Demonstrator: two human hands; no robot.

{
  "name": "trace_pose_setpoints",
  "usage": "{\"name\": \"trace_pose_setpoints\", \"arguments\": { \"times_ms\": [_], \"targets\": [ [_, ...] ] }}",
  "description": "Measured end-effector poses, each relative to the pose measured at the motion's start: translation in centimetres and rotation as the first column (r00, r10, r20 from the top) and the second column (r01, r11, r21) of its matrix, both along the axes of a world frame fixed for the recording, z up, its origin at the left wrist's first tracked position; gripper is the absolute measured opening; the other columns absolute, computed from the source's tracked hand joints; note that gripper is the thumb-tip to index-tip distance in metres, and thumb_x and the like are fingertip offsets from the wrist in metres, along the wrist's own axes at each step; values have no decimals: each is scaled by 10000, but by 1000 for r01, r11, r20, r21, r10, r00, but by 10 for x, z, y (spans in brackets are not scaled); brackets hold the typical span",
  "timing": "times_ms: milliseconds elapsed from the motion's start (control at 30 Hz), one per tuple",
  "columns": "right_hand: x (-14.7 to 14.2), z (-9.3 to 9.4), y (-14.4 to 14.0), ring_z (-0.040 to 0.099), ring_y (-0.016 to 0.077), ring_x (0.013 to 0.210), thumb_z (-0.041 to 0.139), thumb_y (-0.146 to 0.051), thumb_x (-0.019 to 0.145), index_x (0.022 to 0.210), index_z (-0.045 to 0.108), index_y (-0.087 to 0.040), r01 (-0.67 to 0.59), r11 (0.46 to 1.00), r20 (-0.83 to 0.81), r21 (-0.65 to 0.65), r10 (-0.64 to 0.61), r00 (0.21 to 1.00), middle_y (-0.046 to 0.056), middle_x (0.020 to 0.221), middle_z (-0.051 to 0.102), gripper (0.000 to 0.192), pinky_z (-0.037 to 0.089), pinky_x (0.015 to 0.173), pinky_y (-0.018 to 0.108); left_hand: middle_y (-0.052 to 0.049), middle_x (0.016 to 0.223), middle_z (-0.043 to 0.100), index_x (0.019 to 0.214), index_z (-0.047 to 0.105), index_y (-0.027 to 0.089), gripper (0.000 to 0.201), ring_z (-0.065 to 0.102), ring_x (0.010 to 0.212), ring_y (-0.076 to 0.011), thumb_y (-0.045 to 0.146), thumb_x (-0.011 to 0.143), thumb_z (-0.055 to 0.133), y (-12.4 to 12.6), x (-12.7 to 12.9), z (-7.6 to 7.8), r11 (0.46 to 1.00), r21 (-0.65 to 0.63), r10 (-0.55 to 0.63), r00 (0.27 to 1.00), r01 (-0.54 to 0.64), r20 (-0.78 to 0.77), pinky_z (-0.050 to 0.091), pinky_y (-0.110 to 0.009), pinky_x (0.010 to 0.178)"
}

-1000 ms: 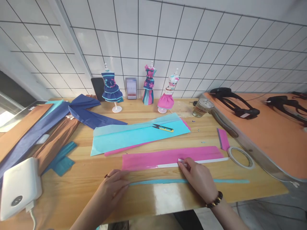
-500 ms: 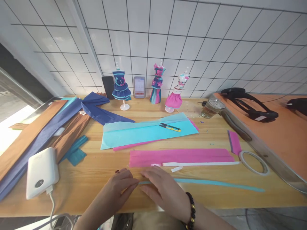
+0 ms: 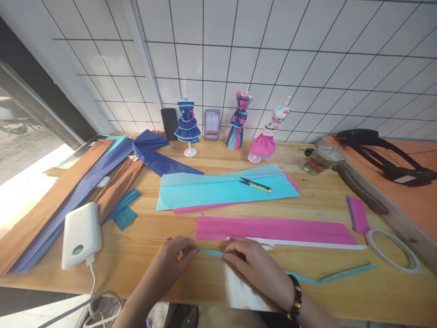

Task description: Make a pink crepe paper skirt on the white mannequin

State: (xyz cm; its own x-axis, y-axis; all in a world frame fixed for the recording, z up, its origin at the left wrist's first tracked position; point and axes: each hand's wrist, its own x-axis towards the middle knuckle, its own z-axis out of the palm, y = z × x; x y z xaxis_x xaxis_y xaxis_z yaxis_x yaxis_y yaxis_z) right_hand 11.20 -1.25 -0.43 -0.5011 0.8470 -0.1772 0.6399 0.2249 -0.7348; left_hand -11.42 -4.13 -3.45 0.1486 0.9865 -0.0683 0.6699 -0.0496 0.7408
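Left hand [image 3: 175, 255] pinching the near end of a thin teal paper strip [image 3: 307, 277], fingertips closed on it right at the table edge. Right hand [image 3: 254, 264] just beside it, fingers curled down and pressed on the same strip, likely to keep that stretch taut and flat between the two grips. Rest of the strip trailing off to the right along the wooden table [image 3: 143, 232], kinked upward near its far end, so loose there.

Just beyond the knuckles, a long pink crepe sheet [image 3: 273, 228] lying flat with a white tape strip [image 3: 317, 244] along its near edge, close enough to look like the next layer. Tape roll [image 3: 392, 255] parked at the right end of that, a small pink offcut [image 3: 358, 214] above it.

Further back, a cyan sheet [image 3: 221, 191] with thread snips [image 3: 256, 183] resting on top, probably handy as a weight too. White power bank [image 3: 81, 234] off to the left, three little dress forms [image 3: 239, 120] lined up against the tiled wall.
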Motion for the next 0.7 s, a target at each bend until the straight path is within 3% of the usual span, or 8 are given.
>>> {"name": "trace_pose_setpoints", "arguments": {
  "times_ms": [267, 400, 700],
  "targets": [
    [6, -9, 8, 594, 161, 708, 478, -254, 894, 731, 628, -205, 72, 997, 45, 18, -73, 996, -1, 745, 659, 227, 388, 634, 249, -32, 836, 645, 814, 677, 210, 213, 591, 768, -159, 221, 853, 468, 7, -1, -1, 1000, 23, 17, 998, -18, 58, 449, -275, 727],
    [8, -11, 9, 598, 163, 719, 465, -247, 897, 768, 650, -209, 100, 995, 31, 8, -100, 994, 1, 764, 669, 228, 393, 643, 254, -37, 735, 602, 811, 702, 198, 240, 578, 693, -160, 255, 843, 471, 10, 1, -2, 998, 8, 56, 992, -57, 116, 452, -266, 646],
    [16, -12, 12, 608, 171, 729, 496, -235, 883, 757, 667, -205, 188, 981, 59, 50, -191, 980, 0, 768, 683, 214, 399, 654, 269, 22, 653, 582, 1117, 554, 145, 393, 574, 638, -147, 300, 756, 561, 17, 5, -13, 954, -150, 292, 919, -260, 264, 462, -281, 631]
  ]
}}
